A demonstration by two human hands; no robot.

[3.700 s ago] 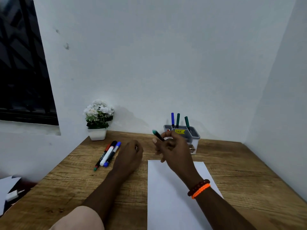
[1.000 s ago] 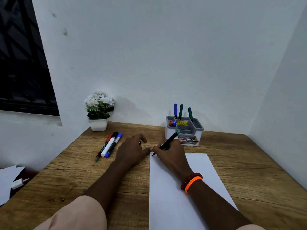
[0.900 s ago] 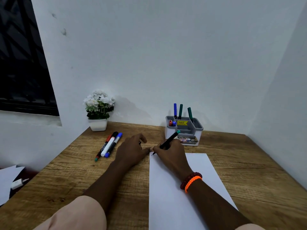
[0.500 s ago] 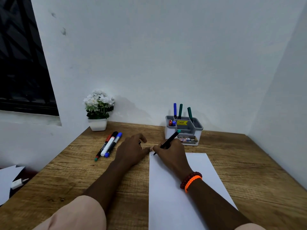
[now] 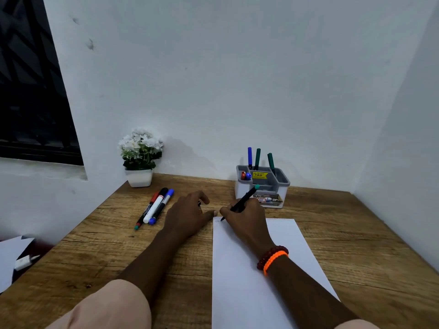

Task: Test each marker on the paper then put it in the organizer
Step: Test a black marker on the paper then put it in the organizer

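1. The right hand (image 5: 244,217) pinches a slim black marker with a teal end (image 5: 240,202) in a writing grip. Its tip touches the far left corner of the white sheet of paper (image 5: 249,281), where faint scribbles show, and its teal end tilts up and away from the hand.
2. The left hand (image 5: 187,214) lies palm down on the brown wooden table (image 5: 356,245), just left of the paper's far corner, fingers relaxed and spread. Its thumb reaches toward the right hand and nearly meets it. A small dark thing shows at the fingers; I cannot tell what it is.
3. Just beyond the right hand stands the grey and white plastic desk organizer (image 5: 283,186) with a yellow label.
   - In its rear compartments a blue marker (image 5: 249,156) and two green markers (image 5: 257,157) stand upright or lean slightly.
   - In its front left compartment a red cap and a blue cap (image 5: 245,175) peek above the rim.
4. Left of the left hand three loose markers (image 5: 155,207) lie side by side on the table, touching, with red, black and blue caps pointing away.
5. Further beyond the left hand, by the wall, sits a white pot of white flowers (image 5: 140,157).
6. The right wrist wears an orange band and dark red beads (image 5: 273,257).
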